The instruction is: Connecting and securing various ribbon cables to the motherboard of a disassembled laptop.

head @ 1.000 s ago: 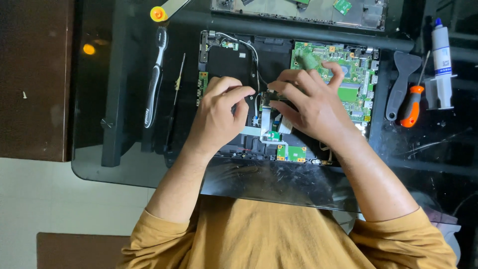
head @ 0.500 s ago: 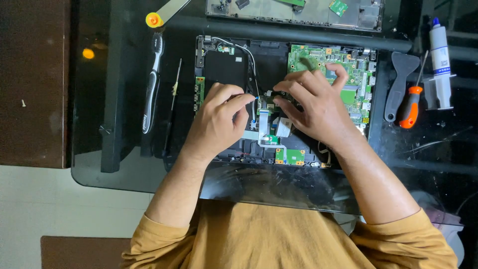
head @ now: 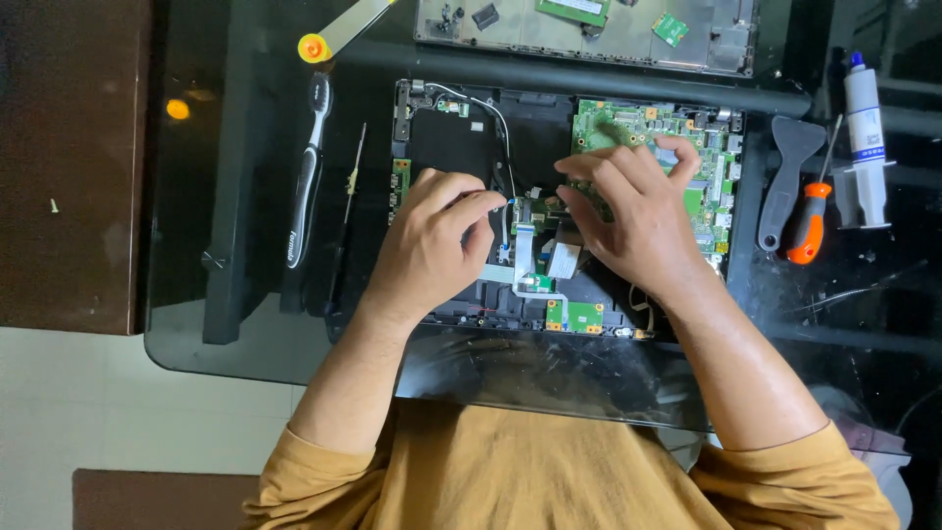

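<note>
While both hands work the laptop (head: pixel 461 147) centre, left hand (head: pixel 432 245) pinches cable (head: pixel 502 157); right hand (head: pixel 638 211) spread on board (head: pixel 711 186), 3 o'clock; next needs steady pull.

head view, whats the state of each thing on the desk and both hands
laptop base: opened, boards and cables bare
green main board: exposed, partly under the right hand
left hand: on the base, fingertips at the middle cables
right hand: fingers spread, pressing on the board
toothbrush: lying flat, untouched
orange-handled screwdriver: lying flat, untouched
paste syringe: capped, lying flat
removed cover: set aside above
</note>
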